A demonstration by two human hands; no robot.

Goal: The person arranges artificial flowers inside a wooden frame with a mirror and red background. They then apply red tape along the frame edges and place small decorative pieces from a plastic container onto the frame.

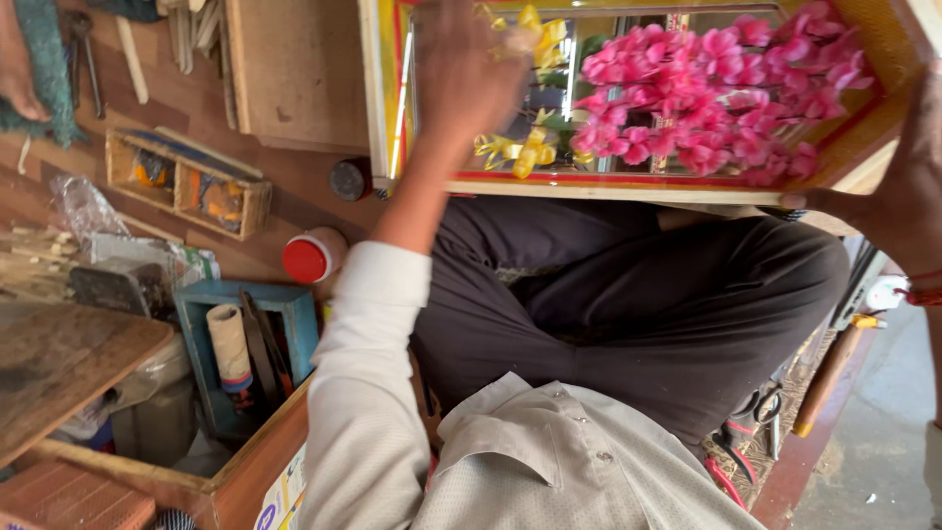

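A glossy rectangular frame, edged in yellow and red with mirrored glass, rests across the person's dark-trousered lap and holds soft pink artificial flowers and curled yellow ribbon bows. The left hand lies blurred over the glass, so I cannot tell how its fingers are set, while the right hand has its fingers clamped on the frame's far end. Around it, a worn reddish-brown floor carries a round red lid and a chipped blue wooden box, and the frame's top is cut off.

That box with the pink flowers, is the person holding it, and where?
Yes. The right hand grips the framed flower box at its right corner, fingers under the edge. The left hand lies blurred on its front, over a yellow ribbon; its grip cannot be told.
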